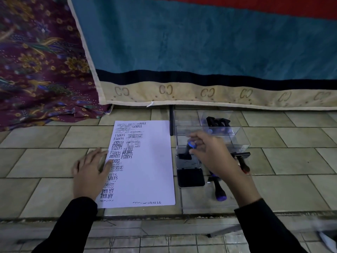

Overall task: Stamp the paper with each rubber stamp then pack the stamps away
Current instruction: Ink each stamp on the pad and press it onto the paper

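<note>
A white paper point(153, 161) covered with several black stamp prints lies on the tiled floor. My left hand point(91, 170) rests flat on its left edge, fingers straight. My right hand point(207, 152) grips a black rubber stamp with a blue-tipped handle point(189, 148), whose base sits on the open ink pad point(187, 161). The pad's black lid point(190, 177) lies just in front. A blue-ended stamp point(219, 192) lies near my right wrist, and a red-handled stamp point(243, 162) lies to the right. A clear plastic box point(237, 139) behind holds more black stamps point(217, 122).
A teal and beige towel point(200, 52) hangs behind the work area, with patterned purple cloth point(40, 70) to the left. A clear flat lid point(197, 203) lies under the ink pad and loose stamps. A thin black post point(171, 121) stands by the paper's far right corner.
</note>
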`<state>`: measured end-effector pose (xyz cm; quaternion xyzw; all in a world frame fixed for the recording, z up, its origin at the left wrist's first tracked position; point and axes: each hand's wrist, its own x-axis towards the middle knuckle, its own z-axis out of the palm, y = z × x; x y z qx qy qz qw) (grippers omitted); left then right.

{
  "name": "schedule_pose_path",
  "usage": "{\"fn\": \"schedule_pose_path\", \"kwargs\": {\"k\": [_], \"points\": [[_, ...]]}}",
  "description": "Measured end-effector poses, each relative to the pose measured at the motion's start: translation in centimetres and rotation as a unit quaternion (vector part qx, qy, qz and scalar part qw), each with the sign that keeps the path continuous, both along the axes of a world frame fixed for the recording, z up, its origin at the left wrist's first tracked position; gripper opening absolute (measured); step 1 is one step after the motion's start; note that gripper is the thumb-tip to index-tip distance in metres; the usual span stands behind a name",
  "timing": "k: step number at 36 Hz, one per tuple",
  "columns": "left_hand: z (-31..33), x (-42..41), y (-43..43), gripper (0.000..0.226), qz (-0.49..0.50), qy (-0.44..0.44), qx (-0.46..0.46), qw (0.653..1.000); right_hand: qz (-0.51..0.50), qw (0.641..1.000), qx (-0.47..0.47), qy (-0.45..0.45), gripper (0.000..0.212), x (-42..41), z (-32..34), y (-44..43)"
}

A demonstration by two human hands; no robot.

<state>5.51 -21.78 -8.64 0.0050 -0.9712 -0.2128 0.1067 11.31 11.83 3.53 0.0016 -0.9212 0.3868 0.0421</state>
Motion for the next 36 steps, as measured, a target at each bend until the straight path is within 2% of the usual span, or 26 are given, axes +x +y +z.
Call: {"fn": "schedule_pose_path", "kwargs": {"k": [10, 36], "points": [[0.6, 0.2, 0.3, 0.05, -0.004, -0.004, 0.003, 1.0, 0.057, 0.996, 0.068, -0.009, 0.025, 2.8, -1.9, 0.4], [0.4, 0.2, 0.2, 0.05, -0.003, 0.0, 0.0, 1.0, 0.051, 0.995, 0.088, 0.023, 0.017, 3.0, -2.5, -0.7]]}}
